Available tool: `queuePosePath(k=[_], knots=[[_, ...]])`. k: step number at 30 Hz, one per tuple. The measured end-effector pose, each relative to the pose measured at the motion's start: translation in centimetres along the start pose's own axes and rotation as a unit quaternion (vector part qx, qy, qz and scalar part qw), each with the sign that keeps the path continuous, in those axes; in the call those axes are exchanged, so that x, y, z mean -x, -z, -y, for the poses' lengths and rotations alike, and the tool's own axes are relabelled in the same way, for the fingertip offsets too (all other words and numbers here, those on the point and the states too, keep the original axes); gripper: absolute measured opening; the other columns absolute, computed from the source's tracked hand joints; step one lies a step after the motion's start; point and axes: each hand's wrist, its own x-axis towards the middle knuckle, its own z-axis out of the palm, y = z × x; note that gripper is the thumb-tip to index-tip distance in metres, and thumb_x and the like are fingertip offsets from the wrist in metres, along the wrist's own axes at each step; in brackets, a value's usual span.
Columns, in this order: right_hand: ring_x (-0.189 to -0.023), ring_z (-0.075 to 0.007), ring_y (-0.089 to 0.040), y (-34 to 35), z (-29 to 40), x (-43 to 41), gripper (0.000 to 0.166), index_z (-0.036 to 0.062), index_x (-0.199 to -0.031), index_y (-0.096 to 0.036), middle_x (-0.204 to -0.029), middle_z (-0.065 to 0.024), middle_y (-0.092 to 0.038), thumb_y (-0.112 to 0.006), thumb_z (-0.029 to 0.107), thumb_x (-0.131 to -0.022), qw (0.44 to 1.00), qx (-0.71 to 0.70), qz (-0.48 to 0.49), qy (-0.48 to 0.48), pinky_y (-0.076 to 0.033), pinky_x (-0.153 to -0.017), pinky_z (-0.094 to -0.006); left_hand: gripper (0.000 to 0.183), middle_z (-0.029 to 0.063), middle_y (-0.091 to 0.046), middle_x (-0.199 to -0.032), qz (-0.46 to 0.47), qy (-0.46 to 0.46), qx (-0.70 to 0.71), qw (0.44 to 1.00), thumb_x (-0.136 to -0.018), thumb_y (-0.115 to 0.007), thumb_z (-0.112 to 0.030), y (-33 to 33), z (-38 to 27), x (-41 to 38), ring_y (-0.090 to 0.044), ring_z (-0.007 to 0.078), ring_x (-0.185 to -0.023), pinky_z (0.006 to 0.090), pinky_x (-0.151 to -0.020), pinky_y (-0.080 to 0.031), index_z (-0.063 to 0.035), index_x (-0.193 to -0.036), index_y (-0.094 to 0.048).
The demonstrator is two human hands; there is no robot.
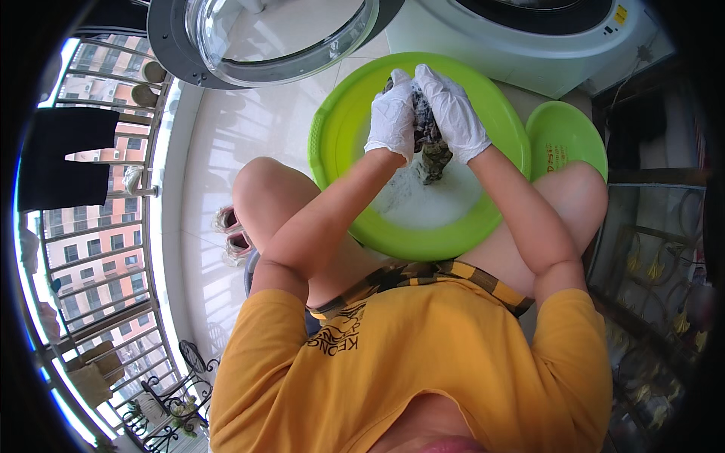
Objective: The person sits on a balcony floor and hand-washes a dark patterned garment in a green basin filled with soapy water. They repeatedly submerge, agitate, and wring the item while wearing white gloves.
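Note:
Both my hands wear white disposable gloves and meet above a large green plastic basin point(334, 136). Bunched between them is a dark patterned wet cloth point(435, 156) with suds on it. My left hand point(392, 116) grips it from the left side, and my right hand point(453, 113) is closed around it from the right. The cloth's lower end hangs down toward soapy water point(425, 204) covered in white foam. My palms and most of the cloth's upper part are hidden by the gloves.
A smaller green basin point(566, 136) stands to the right, partly behind my knee. Ahead are a white washing machine point(487, 56) and its open round glass door point(283, 68). Shoes point(232, 232) lie on the tiled floor at left, near a barred window point(102, 238). Glass-panelled doors point(651, 255) are at right.

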Motion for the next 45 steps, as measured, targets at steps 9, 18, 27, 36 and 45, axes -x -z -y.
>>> queuePosePath(k=[9, 18, 27, 36, 45], knots=[[-0.083, -0.0335, -0.058, -1.8, 0.7, 2.2, 0.034, 0.0106, -0.099, -0.058, -0.099, -0.0159, -0.056, -0.059, 0.042, -0.088, 0.9, 0.32, -0.039, 0.293, -0.048, -0.076, -0.0412, 0.033, 0.005, -0.065, -0.096, 0.186, 0.111, 0.205, 0.954, -0.097, -0.043, -0.04, 3.6, -0.7, -2.5, -0.063, 0.0221, -0.087, 0.0374, -0.079, -0.053, -0.0098, -0.103, -0.056], [-0.097, -0.0317, -0.055, -0.3, -1.3, 0.3, 0.028, 0.0129, -0.102, -0.054, -0.099, -0.0128, -0.055, -0.056, 0.038, -0.091, 0.921, 0.259, -0.078, 0.281, -0.046, -0.077, -0.0404, 0.035, 0.0031, -0.066, -0.088, 0.076, 0.153, 0.2, 0.965, -0.096, -0.043, -0.043, 0.3, -2.2, 0.9, -0.064, 0.0196, -0.078, 0.0359, -0.076, -0.054, -0.0125, -0.094, -0.06], [-0.093, -0.0192, -0.057, 1.7, -1.9, -1.8, 0.04, 0.0074, -0.113, -0.056, -0.103, -0.0098, -0.058, -0.053, 0.042, -0.093, 0.993, 0.018, -0.053, 0.101, -0.043, -0.086, -0.0312, 0.022, 0.0015, -0.064, -0.1, 0.173, 0.074, 0.131, 0.973, -0.095, -0.048, -0.031, -0.4, -0.1, 2.1, -0.063, 0.0183, -0.089, 0.036, -0.08, -0.053, -0.0124, -0.103, -0.058], [-0.076, -0.0307, -0.058, -1.0, 1.4, 2.7, 0.035, 0.0054, -0.099, -0.06, -0.089, -0.0153, -0.059, -0.056, 0.039, -0.092, 0.937, 0.247, -0.021, 0.247, -0.048, -0.072, -0.0369, 0.032, 0.0066, -0.063, -0.082, 0.124, 0.119, 0.179, 0.969, -0.093, -0.048, -0.04, 0.9, -1.0, 1.7, -0.063, 0.0208, -0.072, 0.0342, -0.068, -0.053, -0.0086, -0.091, -0.057], [-0.089, -0.009, -0.054, 1.6, -0.3, -0.9, 0.036, -0.001, -0.101, -0.056, -0.089, -0.0033, -0.057, -0.055, 0.034, -0.095, 0.978, 0.024, 0.092, 0.184, -0.043, -0.079, -0.0211, 0.043, 0.0147, -0.066, -0.089, 0.113, 0.107, 0.197, 0.968, -0.093, -0.049, -0.046, 2.8, -7.0, -0.4, -0.067, 0.028, -0.076, 0.0417, -0.071, -0.058, -0.0044, -0.095, -0.058]])
